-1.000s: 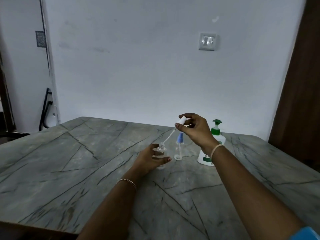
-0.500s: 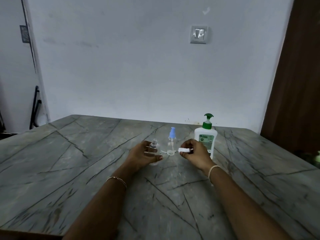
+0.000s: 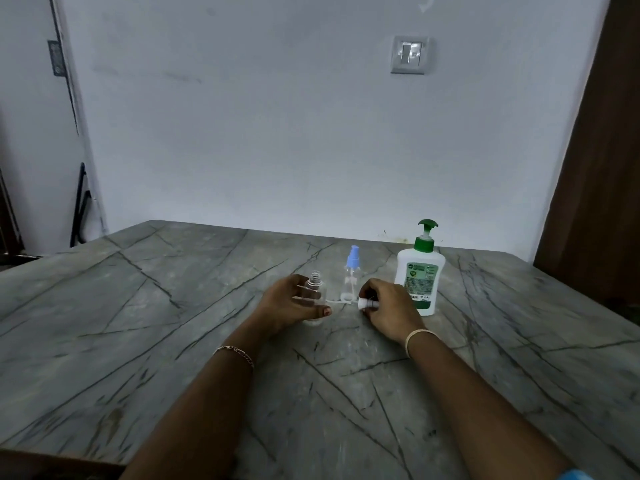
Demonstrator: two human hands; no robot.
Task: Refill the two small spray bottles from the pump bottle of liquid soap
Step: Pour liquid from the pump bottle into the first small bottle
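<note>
My left hand [image 3: 289, 306] grips a small clear spray bottle [image 3: 316, 289] that stands uncapped on the table, its threaded neck bare. Low over the table, my right hand [image 3: 389, 311] pinches that bottle's white spray head [image 3: 367, 303], whose thin dip tube lies toward the left. A second clear spray bottle with a blue spray head [image 3: 351, 275] stands just behind, between my hands. The white pump bottle of liquid soap with a green pump [image 3: 420, 271] stands upright right behind my right hand.
All of this sits on a grey veined stone table [image 3: 173, 323] set against a white wall. A brown door [image 3: 602, 168] stands at the right, close to the table's far right corner.
My right hand lifted the white spray head and its tube out of the bottle, then lowered it to the table in front of the soap bottle. My left hand stayed on the bottle.
</note>
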